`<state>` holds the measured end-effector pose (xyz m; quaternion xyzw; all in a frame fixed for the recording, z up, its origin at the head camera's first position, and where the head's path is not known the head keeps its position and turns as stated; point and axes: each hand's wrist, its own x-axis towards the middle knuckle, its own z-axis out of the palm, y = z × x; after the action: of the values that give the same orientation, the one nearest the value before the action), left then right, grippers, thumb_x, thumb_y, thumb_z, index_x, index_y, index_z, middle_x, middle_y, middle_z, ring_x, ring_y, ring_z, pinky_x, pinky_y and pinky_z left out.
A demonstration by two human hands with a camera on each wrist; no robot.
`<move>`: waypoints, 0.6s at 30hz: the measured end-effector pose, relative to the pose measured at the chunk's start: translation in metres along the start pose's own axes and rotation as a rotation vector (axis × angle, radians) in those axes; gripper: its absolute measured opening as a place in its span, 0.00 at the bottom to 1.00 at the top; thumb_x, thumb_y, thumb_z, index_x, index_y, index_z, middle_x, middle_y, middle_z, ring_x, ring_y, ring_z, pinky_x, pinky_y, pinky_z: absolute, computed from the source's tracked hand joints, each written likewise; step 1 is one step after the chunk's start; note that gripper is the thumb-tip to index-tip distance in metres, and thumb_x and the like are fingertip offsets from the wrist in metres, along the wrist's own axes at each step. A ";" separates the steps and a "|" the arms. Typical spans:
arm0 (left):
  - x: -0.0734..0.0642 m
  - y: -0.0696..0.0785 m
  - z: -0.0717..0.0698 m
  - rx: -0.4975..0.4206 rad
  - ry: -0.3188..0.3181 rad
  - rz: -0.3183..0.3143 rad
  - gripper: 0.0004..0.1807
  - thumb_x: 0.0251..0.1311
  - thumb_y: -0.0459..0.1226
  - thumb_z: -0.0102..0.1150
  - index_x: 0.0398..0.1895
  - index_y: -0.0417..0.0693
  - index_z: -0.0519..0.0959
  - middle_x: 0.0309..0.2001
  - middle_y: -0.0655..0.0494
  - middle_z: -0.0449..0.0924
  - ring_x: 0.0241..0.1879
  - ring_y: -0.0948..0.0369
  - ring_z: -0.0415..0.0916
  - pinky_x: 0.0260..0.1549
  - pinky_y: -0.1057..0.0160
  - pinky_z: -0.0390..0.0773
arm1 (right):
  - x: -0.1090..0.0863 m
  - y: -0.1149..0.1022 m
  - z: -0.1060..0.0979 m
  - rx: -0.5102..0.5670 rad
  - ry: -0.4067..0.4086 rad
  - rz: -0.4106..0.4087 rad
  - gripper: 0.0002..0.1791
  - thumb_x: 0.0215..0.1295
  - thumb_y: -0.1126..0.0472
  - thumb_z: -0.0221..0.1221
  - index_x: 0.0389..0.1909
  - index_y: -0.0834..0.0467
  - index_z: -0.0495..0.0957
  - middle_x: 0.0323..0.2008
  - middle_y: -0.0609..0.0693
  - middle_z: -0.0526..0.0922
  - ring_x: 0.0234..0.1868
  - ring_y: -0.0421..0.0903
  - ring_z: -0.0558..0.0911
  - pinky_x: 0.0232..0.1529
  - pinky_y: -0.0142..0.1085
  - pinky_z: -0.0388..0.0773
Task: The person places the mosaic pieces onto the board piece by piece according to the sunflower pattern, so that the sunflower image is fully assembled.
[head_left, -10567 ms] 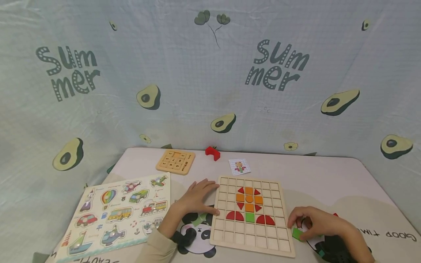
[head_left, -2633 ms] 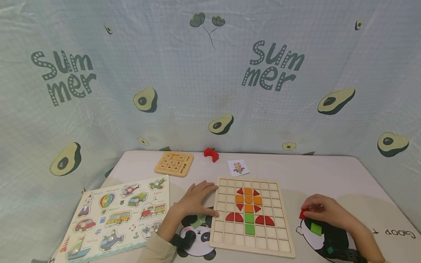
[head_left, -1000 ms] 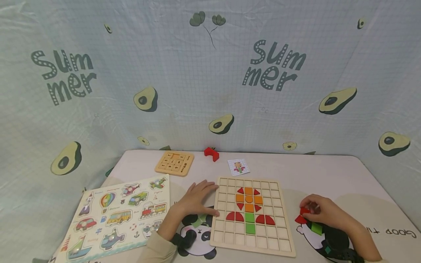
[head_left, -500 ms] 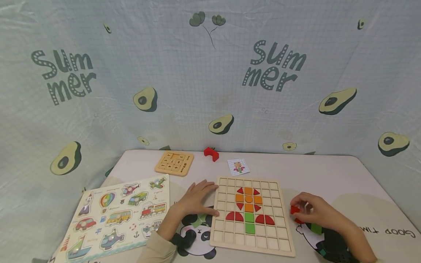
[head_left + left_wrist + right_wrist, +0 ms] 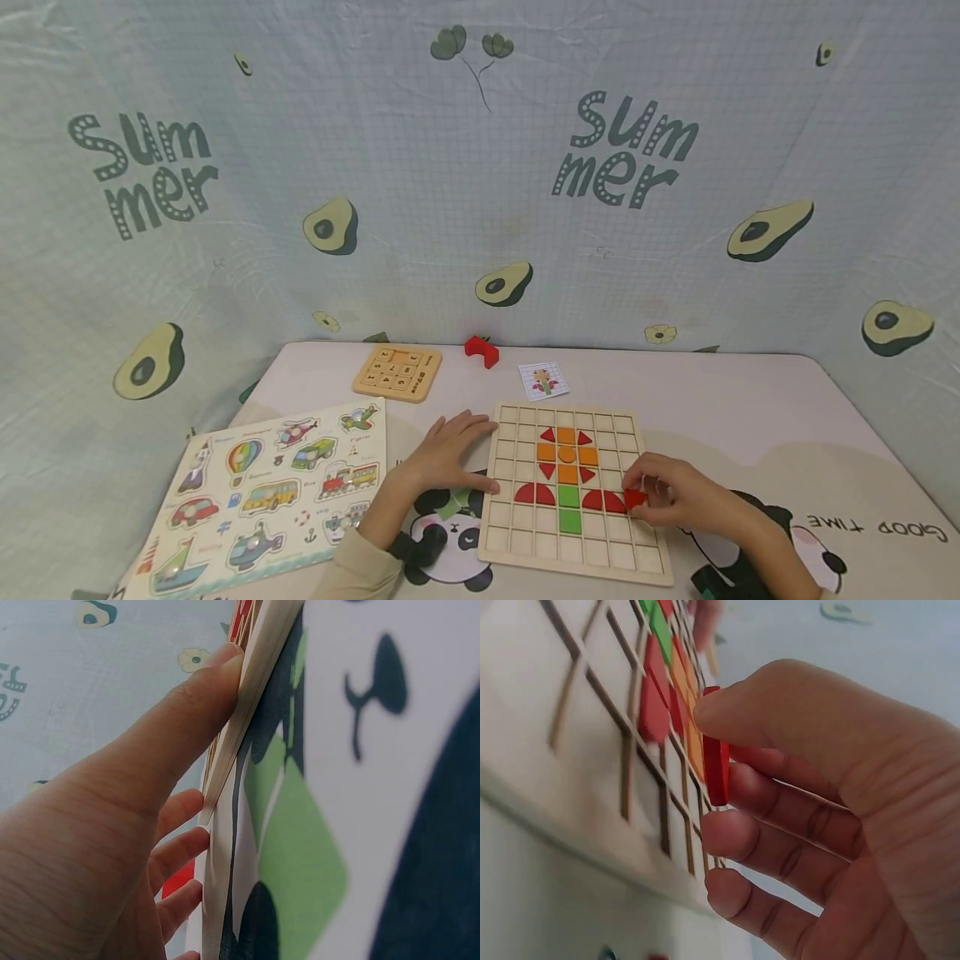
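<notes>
My right hand (image 5: 678, 492) pinches a small red tile (image 5: 634, 498) between thumb and fingers, over the right part of a wooden grid board (image 5: 525, 546). In the right wrist view that tile (image 5: 717, 772) stands edge-on, close to the grid. My left hand (image 5: 444, 454) lies along the board's left edge, thumb (image 5: 202, 697) and fingertips touching its side. Set in the grid are orange squares (image 5: 546, 452), an orange circle (image 5: 567, 454), small red triangles (image 5: 547, 472), two green squares (image 5: 570, 522) and rounded red pieces (image 5: 536, 494) on both sides of the green.
Behind the board lie a pattern card (image 5: 543, 381), a red arch-shaped block (image 5: 482, 352) and a wooden number slide puzzle (image 5: 397, 372). A vehicle picture puzzle (image 5: 277, 492) takes up the left. A printed fabric curtain (image 5: 420, 167) hangs behind the table.
My right hand has carried the red tile left from the table onto the board. Compared with the oldest frame, a second green square sits below the first. The left hand stays put.
</notes>
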<state>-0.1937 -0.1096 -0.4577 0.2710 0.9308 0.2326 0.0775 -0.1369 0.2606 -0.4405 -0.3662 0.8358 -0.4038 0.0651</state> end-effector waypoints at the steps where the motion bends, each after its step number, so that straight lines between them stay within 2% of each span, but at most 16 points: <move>1: 0.000 0.000 0.000 0.000 0.000 -0.001 0.48 0.44 0.59 0.72 0.69 0.53 0.67 0.70 0.52 0.63 0.74 0.47 0.51 0.71 0.37 0.46 | 0.002 -0.001 0.002 0.000 -0.007 0.004 0.11 0.58 0.65 0.67 0.40 0.57 0.76 0.33 0.44 0.75 0.30 0.36 0.72 0.26 0.26 0.74; 9: 0.000 -0.001 0.002 -0.001 -0.006 -0.011 0.48 0.44 0.59 0.71 0.70 0.54 0.67 0.71 0.53 0.63 0.74 0.47 0.50 0.72 0.38 0.45 | 0.010 -0.009 0.018 0.032 -0.076 0.060 0.11 0.59 0.60 0.67 0.41 0.55 0.77 0.32 0.39 0.74 0.29 0.35 0.71 0.24 0.26 0.72; 14: 0.000 -0.001 0.002 -0.001 -0.003 -0.014 0.48 0.44 0.59 0.71 0.70 0.54 0.67 0.71 0.53 0.63 0.74 0.47 0.50 0.72 0.38 0.45 | 0.015 -0.009 0.029 0.004 -0.083 -0.005 0.09 0.62 0.61 0.65 0.42 0.53 0.78 0.35 0.40 0.76 0.29 0.31 0.70 0.25 0.24 0.72; 18: 0.001 -0.001 0.002 0.007 -0.002 -0.013 0.48 0.44 0.59 0.71 0.70 0.54 0.67 0.70 0.53 0.63 0.74 0.48 0.50 0.72 0.38 0.45 | 0.019 -0.008 0.036 -0.030 -0.073 -0.065 0.10 0.61 0.65 0.64 0.42 0.51 0.78 0.35 0.41 0.76 0.28 0.30 0.70 0.26 0.22 0.73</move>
<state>-0.1942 -0.1090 -0.4600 0.2652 0.9334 0.2286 0.0790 -0.1313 0.2222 -0.4549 -0.4086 0.8264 -0.3796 0.0769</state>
